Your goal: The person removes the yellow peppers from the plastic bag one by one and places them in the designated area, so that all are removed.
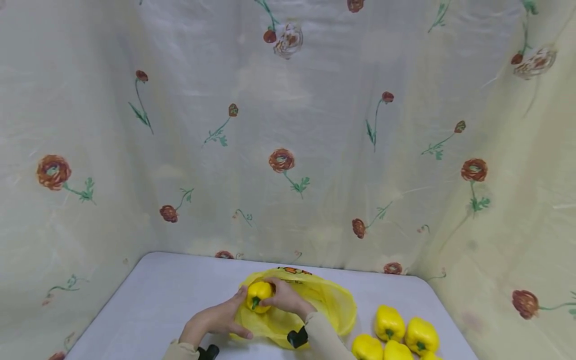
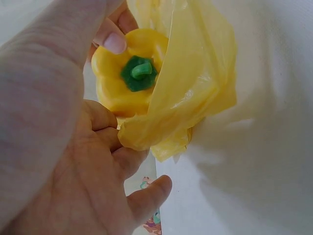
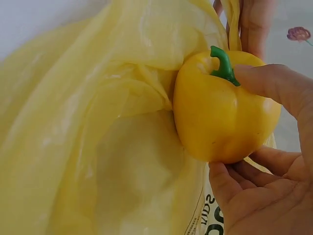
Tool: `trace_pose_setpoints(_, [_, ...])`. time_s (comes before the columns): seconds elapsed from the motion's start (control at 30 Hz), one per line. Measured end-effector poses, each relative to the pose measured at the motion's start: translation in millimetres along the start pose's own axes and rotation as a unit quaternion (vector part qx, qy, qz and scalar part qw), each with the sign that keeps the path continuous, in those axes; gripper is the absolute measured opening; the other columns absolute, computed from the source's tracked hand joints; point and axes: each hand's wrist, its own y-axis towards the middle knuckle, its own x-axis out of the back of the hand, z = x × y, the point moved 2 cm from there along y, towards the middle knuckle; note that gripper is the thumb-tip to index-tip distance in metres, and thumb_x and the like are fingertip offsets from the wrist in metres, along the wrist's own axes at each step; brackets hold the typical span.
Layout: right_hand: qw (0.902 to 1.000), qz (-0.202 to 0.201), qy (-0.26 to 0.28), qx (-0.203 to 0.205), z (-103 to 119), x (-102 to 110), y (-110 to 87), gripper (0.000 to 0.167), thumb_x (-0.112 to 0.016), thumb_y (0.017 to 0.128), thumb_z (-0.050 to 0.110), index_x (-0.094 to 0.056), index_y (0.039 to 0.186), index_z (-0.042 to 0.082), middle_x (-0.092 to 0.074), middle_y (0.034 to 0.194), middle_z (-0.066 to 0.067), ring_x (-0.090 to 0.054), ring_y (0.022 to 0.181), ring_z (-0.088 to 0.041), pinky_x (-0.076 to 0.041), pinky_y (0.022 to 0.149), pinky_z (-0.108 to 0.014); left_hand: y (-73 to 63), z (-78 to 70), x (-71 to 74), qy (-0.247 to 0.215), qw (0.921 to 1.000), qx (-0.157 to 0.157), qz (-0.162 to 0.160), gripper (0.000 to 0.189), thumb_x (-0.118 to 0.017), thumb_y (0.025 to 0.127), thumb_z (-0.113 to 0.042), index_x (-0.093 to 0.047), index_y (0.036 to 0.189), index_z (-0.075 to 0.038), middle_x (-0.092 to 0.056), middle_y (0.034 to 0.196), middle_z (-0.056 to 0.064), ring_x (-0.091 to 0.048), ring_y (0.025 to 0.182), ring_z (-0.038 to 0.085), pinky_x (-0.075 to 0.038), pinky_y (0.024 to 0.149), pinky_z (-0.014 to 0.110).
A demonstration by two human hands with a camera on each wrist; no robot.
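My right hand (image 1: 285, 297) grips a yellow bell pepper (image 1: 259, 296) at the left side of the mouth of a yellow plastic bag (image 1: 344, 305). In the right wrist view the thumb lies by the green stem (image 3: 225, 66), with the other fingers underneath the pepper (image 3: 225, 112). My left hand (image 1: 220, 317) is at the bag's left edge, fingers extended and thumb spread away. The left wrist view shows the bag's rim (image 2: 139, 132) at those fingers, with the pepper (image 2: 110, 83) just above them.
Several more yellow bell peppers (image 1: 389, 323) stand in a group on the white table (image 1: 157, 295), right of the bag. Flower-patterned curtains (image 1: 333, 200) hang behind the table and along both sides. Black straps (image 1: 297, 337) circle the wrists.
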Motion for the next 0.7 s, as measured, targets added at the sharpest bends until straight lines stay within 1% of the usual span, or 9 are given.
trace_pose_setpoints(0.1, [1.0000,0.005,0.003,0.000,-2,0,-2.0,0.065,-0.078,0.080,0.022,-0.051,0.137,0.004,-0.056,0.136,-0.012,-0.056,0.116,-0.024,-0.045,0.103,-0.047,0.3,1.7,-1.1,0.001,1.0000,-0.004,-0.001,0.118,-0.077,0.078,-0.048,-0.001,0.153,0.002,0.000,0.160,0.025,-0.012,0.148,0.040,-0.019,0.115,0.060])
trace_pose_setpoints(0.23, [0.9999,0.005,0.007,0.015,-5,1,-5.0,0.065,-0.078,0.079,0.020,-0.051,0.136,0.003,-0.058,0.132,-0.011,-0.057,0.113,-0.022,-0.047,0.100,-0.044,0.3,2.1,-1.5,0.011,0.9999,-0.001,-0.002,0.119,-0.077,0.077,-0.049,-0.001,0.153,0.003,-0.001,0.160,0.026,-0.014,0.147,0.040,-0.020,0.115,0.059])
trace_pose_setpoints(0.33, [0.9997,0.001,0.015,0.020,-6,4,-8.3,0.066,-0.079,0.077,0.017,-0.051,0.135,-0.001,-0.058,0.130,-0.014,-0.057,0.111,-0.024,-0.047,0.100,-0.046,0.0,0.4,-0.9,0.016,0.9999,0.003,-0.004,0.120,-0.077,0.076,-0.050,-0.002,0.153,0.003,-0.001,0.160,0.026,-0.014,0.147,0.041,-0.021,0.115,0.059])
trace_pose_setpoints(0.47, [0.9996,0.003,0.026,0.005,-7,7,-12.9,0.069,-0.079,0.078,0.018,-0.048,0.135,-0.004,-0.056,0.132,-0.017,-0.055,0.116,-0.029,-0.045,0.102,-0.050,0.1,-2.2,-0.8,0.017,0.9998,0.006,-0.006,0.120,-0.078,0.076,-0.049,-0.002,0.153,0.004,-0.001,0.160,0.026,-0.015,0.147,0.041,-0.021,0.115,0.059])
trace_pose_setpoints(0.57, [0.9997,0.006,0.023,-0.002,-9,9,-15.1,0.071,-0.079,0.078,0.020,-0.047,0.136,-0.005,-0.054,0.134,-0.019,-0.054,0.120,-0.031,-0.043,0.104,-0.051,0.2,-2.7,-1.2,0.016,0.9998,0.007,-0.007,0.120,-0.078,0.076,-0.048,-0.001,0.153,0.003,-0.002,0.160,0.026,-0.015,0.147,0.041,-0.021,0.115,0.059])
trace_pose_setpoints(0.7, [0.9998,0.006,0.020,-0.006,-11,11,-18.2,0.070,-0.079,0.077,0.021,-0.049,0.135,-0.003,-0.056,0.133,-0.017,-0.054,0.120,-0.029,-0.043,0.105,-0.050,0.2,-2.1,-1.9,0.015,0.9998,0.007,-0.006,0.121,-0.078,0.076,-0.048,-0.001,0.153,0.003,-0.001,0.159,0.026,-0.014,0.147,0.041,-0.020,0.115,0.059])
